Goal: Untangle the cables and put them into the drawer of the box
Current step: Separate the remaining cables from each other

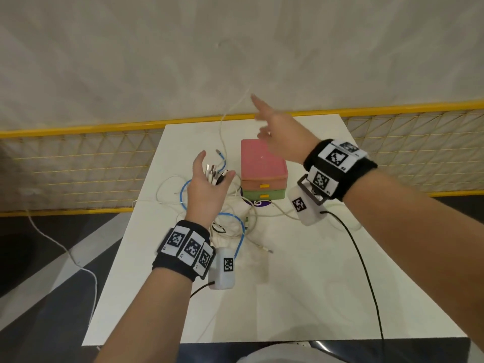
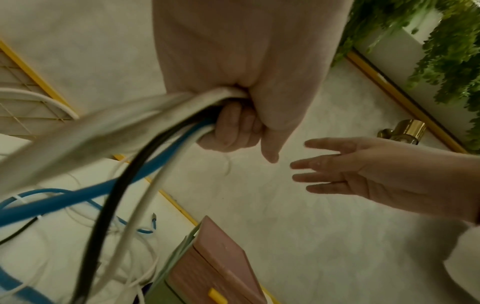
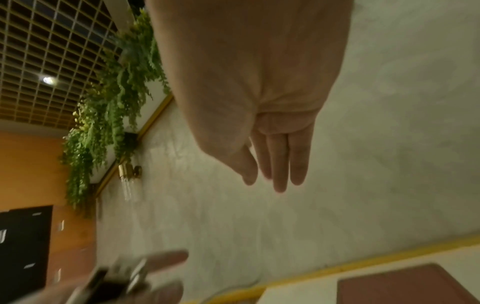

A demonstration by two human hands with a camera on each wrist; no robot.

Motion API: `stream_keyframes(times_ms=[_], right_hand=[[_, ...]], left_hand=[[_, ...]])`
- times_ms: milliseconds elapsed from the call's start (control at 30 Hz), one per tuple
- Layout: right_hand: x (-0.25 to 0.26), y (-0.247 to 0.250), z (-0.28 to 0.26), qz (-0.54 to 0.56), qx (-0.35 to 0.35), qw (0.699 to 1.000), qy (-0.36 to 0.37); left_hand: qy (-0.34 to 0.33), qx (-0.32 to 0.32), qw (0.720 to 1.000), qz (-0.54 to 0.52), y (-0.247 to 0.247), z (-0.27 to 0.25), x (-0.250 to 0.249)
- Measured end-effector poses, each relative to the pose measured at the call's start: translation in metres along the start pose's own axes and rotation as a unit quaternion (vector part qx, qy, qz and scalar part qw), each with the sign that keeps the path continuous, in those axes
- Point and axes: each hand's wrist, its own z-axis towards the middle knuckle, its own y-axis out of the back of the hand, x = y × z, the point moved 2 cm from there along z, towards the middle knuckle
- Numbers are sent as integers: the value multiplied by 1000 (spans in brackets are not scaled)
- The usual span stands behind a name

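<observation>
A small box [image 1: 262, 163] with a pink lid, a pink drawer and a green drawer stands at the back of the white table [image 1: 314, 284]; both drawers are closed. My left hand [image 1: 209, 179] is raised to the left of the box and grips a bundle of cable ends [image 1: 216, 175], white, blue and black. In the left wrist view its fingers [image 2: 231, 127] curl round those cables [image 2: 145, 156]. The rest of the tangle [image 1: 235, 224] lies on the table below. My right hand [image 1: 272, 127] hovers above the box with straight fingers [image 3: 280, 164], holding nothing. One white cable [image 1: 225, 121] arcs up beside it.
A yellow mesh fence [image 1: 78, 163] runs behind the table in front of a pale wall. A white cord [image 1: 65, 247] trails off the table's left side to the floor. Something purple [image 1: 264, 203] lies in front of the box. Black wrist-camera leads [image 1: 366, 271] cross the table's right side.
</observation>
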Motion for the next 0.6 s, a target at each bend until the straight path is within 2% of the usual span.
stream_keyframes(times_ms=[67,200,300,367,467,600], right_hand=[[-4,-25,-11,-39,51,998,6],[-23,-96,-49,-120,214,969,9],[-40,-140,-75,-133,299,943,-56],[-46,-161,-90,-133,328,931,-84],[-51,-182,-105,-120,353,924,-87],[-57,-189,-113,-66,316,940,-107]], left_hand=[[-9,14,1000,-7,-1,-2,5],[-3,53,998,-25,-4,-8,15],[8,68,997,-41,-5,-16,18],[0,67,998,-19,-4,-23,18],[3,57,998,8,-2,-29,20],[6,42,999,-6,3,-32,25]])
